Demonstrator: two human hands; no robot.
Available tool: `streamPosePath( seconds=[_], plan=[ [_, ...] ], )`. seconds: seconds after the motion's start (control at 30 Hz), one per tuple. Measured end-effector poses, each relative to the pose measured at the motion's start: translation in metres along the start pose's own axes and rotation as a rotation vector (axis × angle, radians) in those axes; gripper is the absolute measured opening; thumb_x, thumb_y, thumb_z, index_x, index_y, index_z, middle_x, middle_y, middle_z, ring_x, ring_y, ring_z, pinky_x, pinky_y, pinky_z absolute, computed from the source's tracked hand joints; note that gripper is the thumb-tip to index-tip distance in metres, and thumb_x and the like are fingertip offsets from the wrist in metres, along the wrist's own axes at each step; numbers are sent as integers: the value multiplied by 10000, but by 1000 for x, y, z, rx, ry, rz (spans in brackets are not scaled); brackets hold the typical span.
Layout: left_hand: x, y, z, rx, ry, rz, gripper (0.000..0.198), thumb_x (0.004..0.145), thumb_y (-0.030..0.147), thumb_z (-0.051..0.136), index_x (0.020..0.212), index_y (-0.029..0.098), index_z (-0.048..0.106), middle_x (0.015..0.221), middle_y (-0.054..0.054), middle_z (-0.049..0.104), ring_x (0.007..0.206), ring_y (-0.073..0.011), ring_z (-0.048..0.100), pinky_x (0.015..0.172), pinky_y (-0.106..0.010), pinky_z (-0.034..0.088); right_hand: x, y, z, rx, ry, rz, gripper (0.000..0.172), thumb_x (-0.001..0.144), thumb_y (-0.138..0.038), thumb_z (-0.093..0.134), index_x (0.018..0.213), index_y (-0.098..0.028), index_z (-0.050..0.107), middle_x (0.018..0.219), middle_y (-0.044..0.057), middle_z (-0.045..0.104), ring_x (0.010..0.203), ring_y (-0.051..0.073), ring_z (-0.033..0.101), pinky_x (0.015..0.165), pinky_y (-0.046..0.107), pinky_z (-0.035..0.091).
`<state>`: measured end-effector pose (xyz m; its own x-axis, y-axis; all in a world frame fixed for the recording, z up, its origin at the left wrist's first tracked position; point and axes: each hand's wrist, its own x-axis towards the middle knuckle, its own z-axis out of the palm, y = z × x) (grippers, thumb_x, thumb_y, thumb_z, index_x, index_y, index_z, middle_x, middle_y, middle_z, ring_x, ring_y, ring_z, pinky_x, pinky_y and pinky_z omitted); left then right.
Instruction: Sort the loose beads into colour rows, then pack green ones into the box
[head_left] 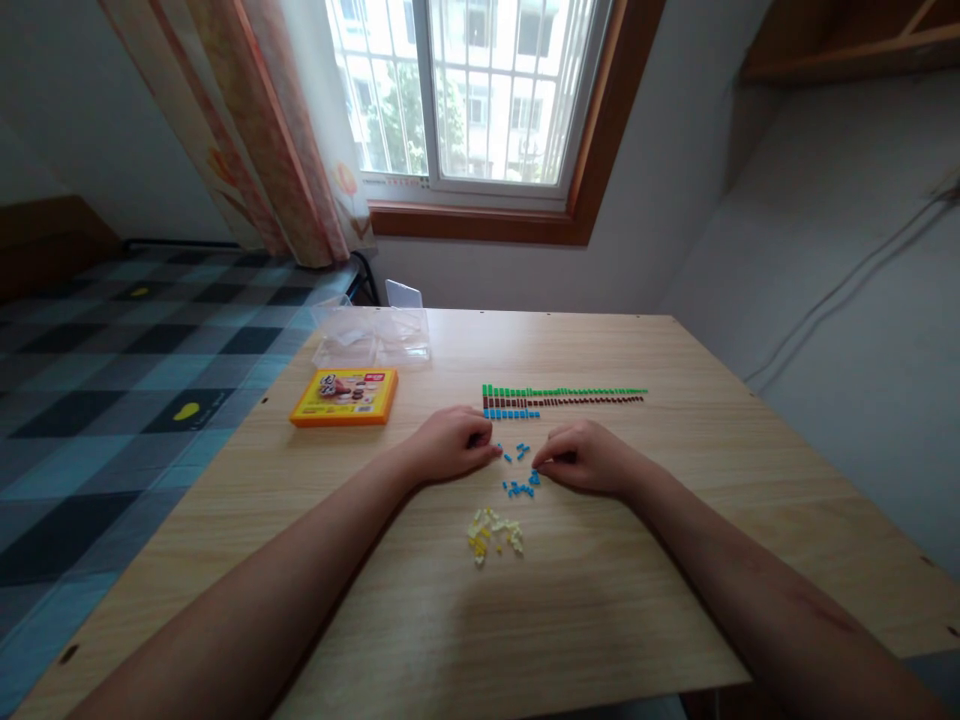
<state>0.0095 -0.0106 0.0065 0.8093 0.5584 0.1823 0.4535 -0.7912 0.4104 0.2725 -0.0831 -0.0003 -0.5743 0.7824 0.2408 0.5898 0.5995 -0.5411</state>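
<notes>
Small blue building bricks [518,489] lie loose on the wooden table between my two hands. My left hand [452,443] rests on the table with curled fingers, its fingertips beside a few of these bricks; anything inside the fingers is hidden. Thumb and fingers of my right hand [589,457] are pinched together at the right edge of the blue bricks, and what they hold is too small to make out. Beyond the hands run a row of green bricks [540,392], a row of brown bricks [544,402] and a shorter row of blue bricks [511,414].
Nearer to me lies a pile of cream and yellow bricks [495,535]. An orange-yellow box [345,397] and clear plastic containers [371,335] stand at the table's back left. A bed [150,340] adjoins on the left; a window is behind the table.
</notes>
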Motion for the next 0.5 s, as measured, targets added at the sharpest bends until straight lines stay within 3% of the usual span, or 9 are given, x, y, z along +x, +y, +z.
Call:
streamPosePath(
  seconds=[0.2,0.33,0.5],
  plan=[
    [0,0,0,-15,6,-16,336,937,379,548,662,187,558,705,-15,589,693,-156,510,661,-280,359,5,7,11,-21,188,54,202,884,-198,630,980,-233,805,804,30,763,688,139,659,648,234,462],
    [1,0,-2,-61,11,-42,410,998,371,412,670,185,573,723,-37,622,707,-171,535,699,-295,388,7,7,13,-70,155,46,180,904,-218,631,950,-251,801,862,21,775,748,149,691,698,245,486],
    [0,2,-3,-59,9,-50,437,1008,379,388,661,186,571,724,-46,632,712,-179,546,709,-300,399,3,9,3,-174,124,70,210,873,-143,608,913,-248,786,866,12,766,772,153,685,723,250,487]
  ],
)
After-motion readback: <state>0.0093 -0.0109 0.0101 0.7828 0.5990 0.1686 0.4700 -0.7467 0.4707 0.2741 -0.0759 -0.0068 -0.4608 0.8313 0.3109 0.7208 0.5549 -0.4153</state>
